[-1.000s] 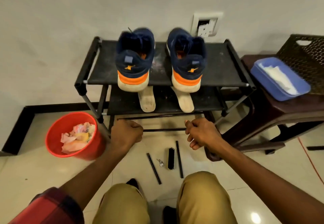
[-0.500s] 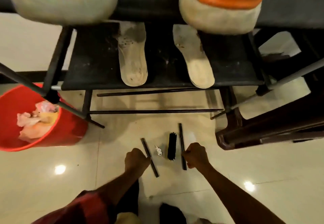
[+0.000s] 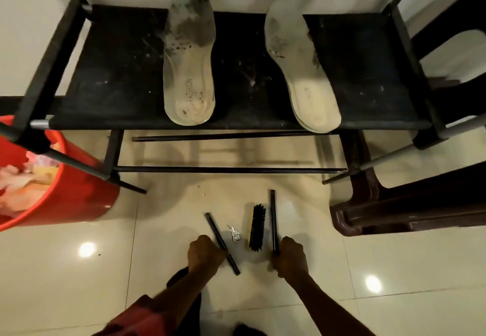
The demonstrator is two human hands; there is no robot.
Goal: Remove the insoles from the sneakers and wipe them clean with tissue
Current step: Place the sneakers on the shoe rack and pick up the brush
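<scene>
step: dirtier insole and cleaner insole are out, on rack shelf, wiping looks undone | left hand, right hand: curled by black rods on floor, cannot tell if holding | next: get tissue, lift one insole

1. The bucket is cut off by the left edge, and a rack leg hides part of it. The crumpled stuff inside is blurred.
2. The top edge cuts off the rack's upper shelf.
3. The right edge cuts off the stool.
4. The small metal thing between left rod and brush is too small to tell.
5. The print on the right insole is too blurred to read.
6. The left hand has its fingers curled under, hidden. I cannot tell whether they hold the left rod.
7. The lower end of the right rod is hidden inside the right hand.
8. The sleeve is blurred and cut off by the bottom edge.
</scene>
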